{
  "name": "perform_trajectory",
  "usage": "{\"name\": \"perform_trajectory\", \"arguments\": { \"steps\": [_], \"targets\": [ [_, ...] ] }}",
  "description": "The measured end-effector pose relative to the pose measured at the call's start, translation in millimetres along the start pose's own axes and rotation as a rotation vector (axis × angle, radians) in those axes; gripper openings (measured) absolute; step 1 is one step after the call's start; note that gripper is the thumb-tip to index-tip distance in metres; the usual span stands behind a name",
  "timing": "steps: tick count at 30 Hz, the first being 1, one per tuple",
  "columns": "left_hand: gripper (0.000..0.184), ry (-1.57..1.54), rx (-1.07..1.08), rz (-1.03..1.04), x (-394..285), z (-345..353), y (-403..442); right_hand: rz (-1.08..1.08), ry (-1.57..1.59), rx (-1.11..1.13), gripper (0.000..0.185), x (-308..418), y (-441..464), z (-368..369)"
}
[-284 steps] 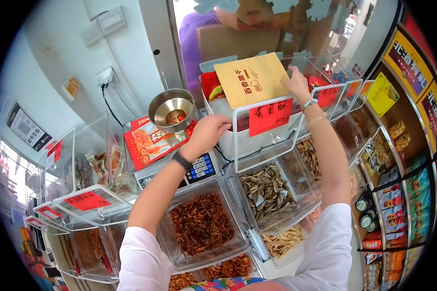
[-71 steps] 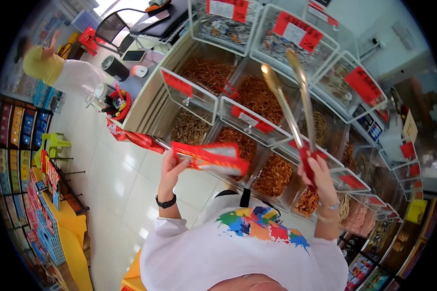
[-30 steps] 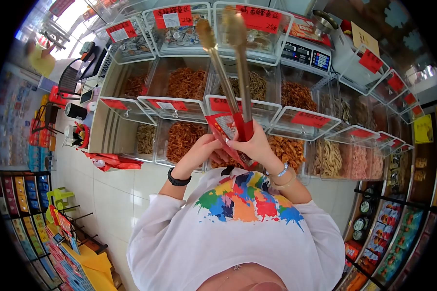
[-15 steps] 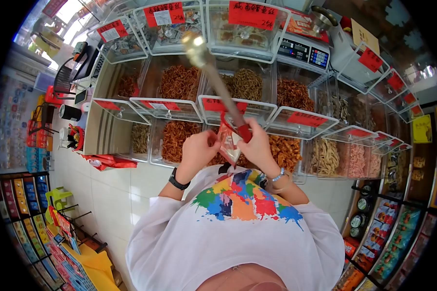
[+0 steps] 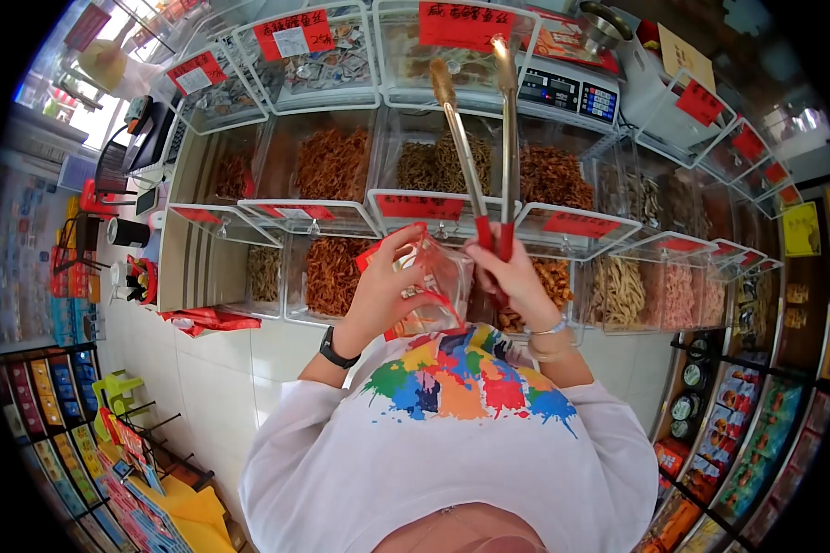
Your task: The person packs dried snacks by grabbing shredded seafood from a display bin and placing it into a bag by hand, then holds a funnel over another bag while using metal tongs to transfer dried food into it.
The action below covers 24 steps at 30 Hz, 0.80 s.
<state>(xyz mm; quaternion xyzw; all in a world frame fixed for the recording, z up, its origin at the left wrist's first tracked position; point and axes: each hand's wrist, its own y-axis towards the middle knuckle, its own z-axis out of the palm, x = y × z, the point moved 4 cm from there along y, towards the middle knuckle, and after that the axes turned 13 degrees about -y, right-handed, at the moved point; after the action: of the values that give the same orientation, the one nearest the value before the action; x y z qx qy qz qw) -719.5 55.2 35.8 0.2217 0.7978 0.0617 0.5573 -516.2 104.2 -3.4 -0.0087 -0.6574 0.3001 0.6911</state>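
Note:
My right hand [image 5: 518,281] is closed around the red handles of long metal tongs [image 5: 509,157]. The arms of the tongs stand apart, their tips up over the bins. In my left hand [image 5: 389,286] is a clear plastic bag [image 5: 444,275] with red edges. Thumb and fingers spread along its side, and its mouth gapes toward my right hand. Whether anything is inside the bag I cannot tell. Just beyond my hands a clear bin holds greenish-brown dried shreds [image 5: 447,166]. Reddish-brown dried shreds [image 5: 334,166] fill the bin to its left.
A weighing scale [image 5: 567,95] sits behind the bins, with a metal bowl [image 5: 605,32] near it. Clear bin lids with red labels [image 5: 581,224] rise between the rows. Packaged goods [image 5: 747,452] line shelves at the right. A dark cup [image 5: 127,232] stands at the left.
The bag, narrow and folded before, is now spread wide with its mouth apart. The tongs have swung from pointing up-left to upright, and their arms have parted.

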Motion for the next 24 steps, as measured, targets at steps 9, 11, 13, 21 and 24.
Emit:
{"name": "perform_trajectory", "arguments": {
  "steps": [9, 11, 13, 21, 24],
  "targets": [
    [0.028, 0.148, 0.007, -0.141, 10.7, -22.5, 1.5, -0.198, -1.016, -0.171, 0.020, 125.7, -110.0, -98.0],
    [0.028, 0.212, -0.008, -0.148, 11.0, -23.6, 2.8, -0.273, -1.254, -0.130, 0.020, 152.9, -125.2, -91.0],
    [0.028, 0.210, -0.005, -0.134, 10.2, -24.0, 3.5, -0.228, -1.308, -0.116, 0.023, 169.2, -134.0, -84.4],
    [0.027, 0.237, -0.021, -0.111, 7.7, -21.9, -5.8, -0.146, -1.594, -0.144, 0.025, 175.9, -128.4, -67.9],
    [0.024, 0.215, -0.010, -0.151, -6.0, -11.9, -2.5, -0.187, -1.684, -0.075, 0.026, 166.0, -113.3, -50.8]
  ]
}}
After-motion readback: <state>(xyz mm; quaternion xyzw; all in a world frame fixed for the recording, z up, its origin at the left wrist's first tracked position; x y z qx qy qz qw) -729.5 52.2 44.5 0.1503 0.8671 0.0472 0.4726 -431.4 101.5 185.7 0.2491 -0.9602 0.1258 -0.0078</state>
